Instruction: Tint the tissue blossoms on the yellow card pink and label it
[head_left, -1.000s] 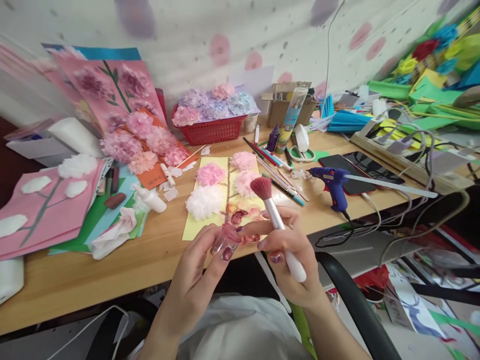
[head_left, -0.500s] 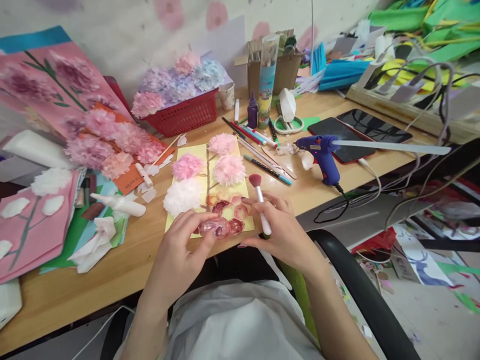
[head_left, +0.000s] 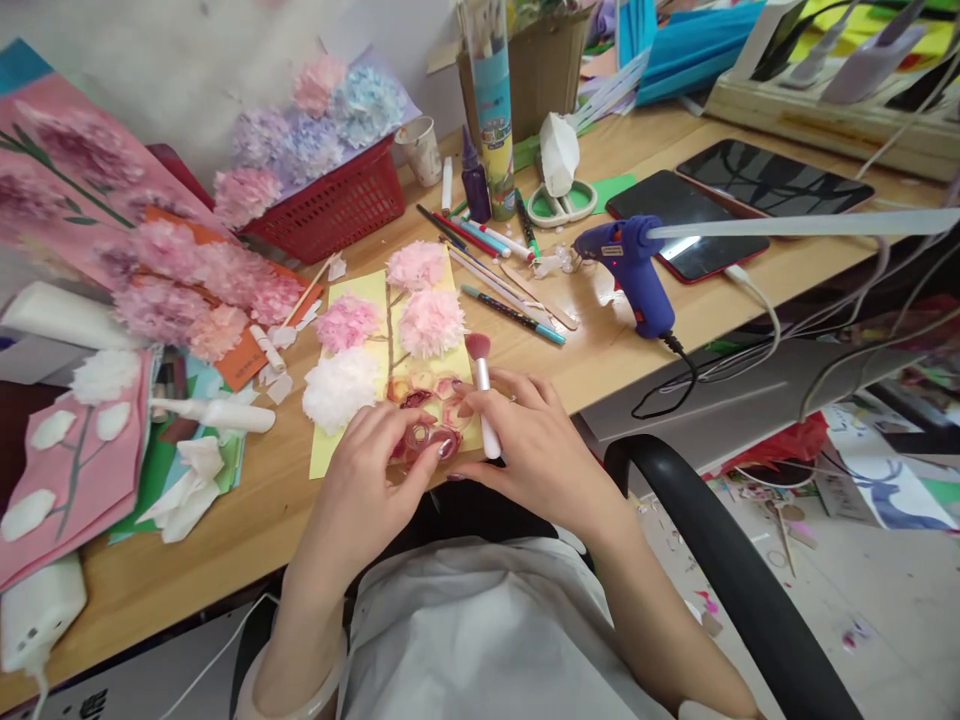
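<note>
Left hand (head_left: 367,480): thumb and forefinger narrow, pinched on a small clear pink petal (head_left: 421,436). The petal sits at the fingertips (head_left: 444,449), low on the yellow card (head_left: 358,292), at the near desk edge. Whether it already touches the card I cannot tell.

Right hand (head_left: 536,455): closed round a brush (head_left: 482,390), handle gripped low, red bristles pointing up and away from the fingers. Its free fingers are spread, their tips beside the left fingertips.

More curled pink petals (head_left: 417,400) lie just beyond the fingertips, in a loose cluster. Past them are four tissue pompoms (head_left: 431,322), white and pink, either side of a drawn stem.

Doing this well, as I judge it:
- Grip light, since the petal looks thin and would crease.
- Hold it by the rim, so the fingers do not cover its base.
- Set it close to the cluster, overlapping like the others.
- Keep the bristles off the pompoms, which look likely to snag or stain.
- Steady the card with the right fingertips, because it overhangs near the desk edge.

Well right of the fingers are a blue glue gun (head_left: 634,270) with its stick, and two dark phones (head_left: 686,215). Far beyond the fingers are pens (head_left: 510,310), a pencil tube (head_left: 491,90) and a red basket (head_left: 337,205) of pompoms.

Writing: the tube carries print and the gun a small sticker, both too small to read. No brand is legible anywhere.
</note>
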